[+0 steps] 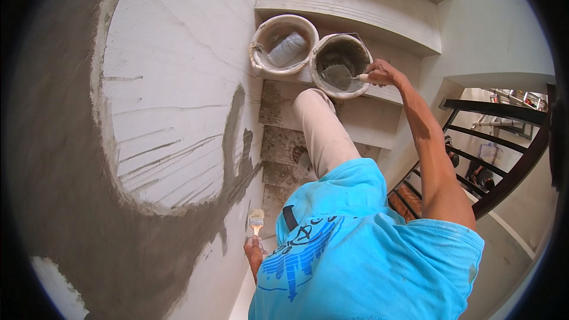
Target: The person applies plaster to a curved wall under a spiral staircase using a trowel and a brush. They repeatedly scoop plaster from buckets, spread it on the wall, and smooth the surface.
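My right hand [384, 74] grips the handle of a trowel [338, 76], whose blade is inside a bucket of grey mortar [342, 53]. Low beside the wall, my left hand [253, 251] is closed on the handle of a paintbrush [256, 218] with its pale bristles pointing up. Touching the mortar bucket on its left is a second bucket [283, 44] with a pale, cylinder-like object lying in it. Wet grey mortar [166, 243] covers a broad curved band of the white wall [172, 83] to my left.
Both buckets stand on a step of the staircase [349, 0], which rises ahead. One of my legs [325, 130] is placed on the steps just below them. A dark railing [498, 160] runs along the right, with assorted items visible on the floor beyond it.
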A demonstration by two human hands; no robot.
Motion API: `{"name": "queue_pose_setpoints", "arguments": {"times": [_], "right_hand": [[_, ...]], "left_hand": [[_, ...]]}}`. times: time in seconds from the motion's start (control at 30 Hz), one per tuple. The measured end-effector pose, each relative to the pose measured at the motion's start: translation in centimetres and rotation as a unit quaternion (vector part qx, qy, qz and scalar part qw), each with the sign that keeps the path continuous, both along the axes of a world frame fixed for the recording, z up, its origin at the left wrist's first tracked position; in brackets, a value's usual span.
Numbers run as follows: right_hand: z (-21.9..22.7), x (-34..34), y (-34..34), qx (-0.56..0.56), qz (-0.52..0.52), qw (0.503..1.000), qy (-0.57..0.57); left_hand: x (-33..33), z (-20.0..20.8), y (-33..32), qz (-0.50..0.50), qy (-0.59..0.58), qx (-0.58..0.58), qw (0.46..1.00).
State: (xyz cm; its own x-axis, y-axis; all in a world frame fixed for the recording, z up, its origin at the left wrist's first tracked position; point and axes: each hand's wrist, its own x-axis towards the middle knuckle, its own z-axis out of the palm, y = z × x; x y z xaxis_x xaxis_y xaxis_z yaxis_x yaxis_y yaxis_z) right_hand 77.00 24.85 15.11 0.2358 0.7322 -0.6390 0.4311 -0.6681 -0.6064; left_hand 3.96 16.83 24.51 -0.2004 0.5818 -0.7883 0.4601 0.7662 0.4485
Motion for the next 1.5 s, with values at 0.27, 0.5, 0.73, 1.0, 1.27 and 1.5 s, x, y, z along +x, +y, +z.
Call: {"name": "queue_pose_setpoints", "arguments": {"times": [0.27, 0.5, 0.73, 1.0, 1.27, 1.5], "right_hand": [[7.8, -4.1, -2.9, 0.096, -0.030, 0.990, 0.094], [16.8, -16.2, 2.4, 0.320, 0.123, 0.934, 0.100], [26.4, -27.6, 6.1, 0.313, 0.224, 0.907, 0.173], [35.4, -37.5, 9.6, 0.440, 0.423, 0.780, 0.139], [40.8, -42.4, 9.9, 0.416, 0.438, 0.794, 0.073], [42.7, -44.4, 9.6, 0.469, 0.422, 0.776, 0.004]], "left_hand": [[-0.2, -1.6, -0.8, -0.031, -0.002, -0.012, 0.999], [-2.2, -4.7, -1.7, -0.040, -0.017, 0.088, 0.995], [-1.3, -4.6, -3.2, 0.024, -0.010, 0.091, 0.996], [-0.5, -8.0, -9.3, 0.115, -0.034, 0.189, 0.975], [-0.9, -14.5, -13.7, 0.046, 0.054, 0.275, 0.959], [-0.5, -13.8, -13.6, 0.237, -0.053, 0.166, 0.956]]}}
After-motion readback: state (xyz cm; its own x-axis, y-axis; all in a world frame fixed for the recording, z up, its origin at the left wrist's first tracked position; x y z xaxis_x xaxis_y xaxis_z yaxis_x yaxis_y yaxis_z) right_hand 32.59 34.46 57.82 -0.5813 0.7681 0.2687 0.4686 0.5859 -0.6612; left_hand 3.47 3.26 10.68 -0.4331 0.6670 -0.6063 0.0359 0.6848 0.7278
